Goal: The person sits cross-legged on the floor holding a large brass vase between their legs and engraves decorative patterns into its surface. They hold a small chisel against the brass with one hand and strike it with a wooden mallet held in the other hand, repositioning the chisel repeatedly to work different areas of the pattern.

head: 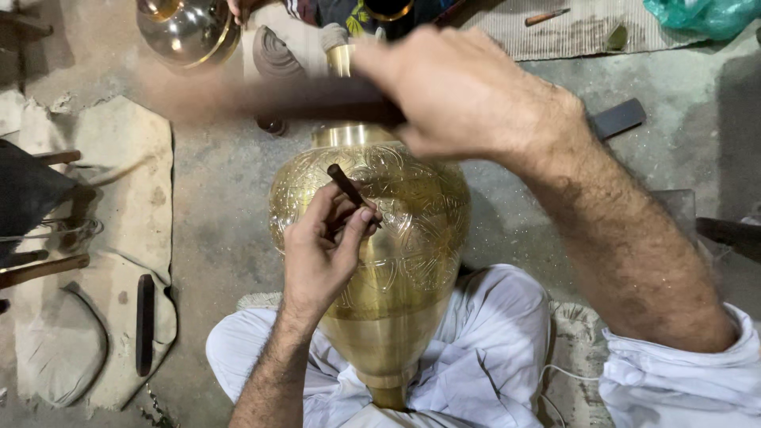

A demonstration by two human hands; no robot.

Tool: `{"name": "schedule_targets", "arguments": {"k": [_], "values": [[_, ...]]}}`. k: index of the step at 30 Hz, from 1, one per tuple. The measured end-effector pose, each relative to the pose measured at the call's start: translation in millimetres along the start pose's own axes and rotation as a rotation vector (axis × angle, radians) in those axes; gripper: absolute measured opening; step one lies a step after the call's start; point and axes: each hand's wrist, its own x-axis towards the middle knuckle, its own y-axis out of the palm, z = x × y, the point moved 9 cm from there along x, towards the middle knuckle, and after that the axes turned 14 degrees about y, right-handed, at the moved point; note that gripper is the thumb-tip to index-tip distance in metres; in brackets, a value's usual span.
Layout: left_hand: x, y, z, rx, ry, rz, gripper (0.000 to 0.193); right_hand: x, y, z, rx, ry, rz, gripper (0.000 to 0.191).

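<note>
A golden brass vase [380, 261] is seen, its swollen middle covered in engraved floral and scroll patterns, its lower part left plain and polished. A dark brown punch [346, 184] is pinched by the left hand [321, 254], and a blurred dark brown mallet [317, 99] is gripped by the right hand [460, 95]. White trousers [483, 357] are worn. The floor [222, 214] is grey.

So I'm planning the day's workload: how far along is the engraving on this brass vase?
Patterns already cover the brass vase's bulging middle. In hand: left hand sets a dark chisel on it, right hand grips a blurred hammer. Left: the smooth bands at neck and base.
</note>
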Motion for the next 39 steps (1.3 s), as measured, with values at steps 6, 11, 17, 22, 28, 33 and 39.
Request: {"name": "schedule_targets", "arguments": {"k": [6,11,17,22,28,33,39], "values": [[4.6,-2.9,-7.0,0.094,0.018,0.016,0.025,-7.3,-17.6,8.6,0.142,-0.141,-0.178,0.043],[4.6,-4.0,-11.2,0.13,0.046,0.024,0.024,-11.2,-17.8,9.0,-0.077,-0.111,-0.166,0.039],[6.1,-5.4,-16.2,0.184,0.061,0.035,0.013,-17.5,-25.1,16.5,-0.123,-0.156,-0.175,0.044],[3.9,-5.1,-18.7,0.167,0.007,0.047,0.026,-12.9,-7.4,1.6,-0.152,-0.032,0.016,0.046],[2.8,-4.7,-23.8,0.152,0.094,0.042,0.034,-24.9,-29.1,-0.4,0.271,-0.167,-0.24,0.045],[3.0,-2.6,-17.4,0.246,0.105,0.101,0.024,-23.0,1.3,-6.6,-0.179,-0.113,-0.071,0.026],[2.4,-5.7,-15.9,0.23,0.024,0.054,0.026,-26.3,-0.2,-3.9,-0.317,-0.116,-0.069,0.033]]}}
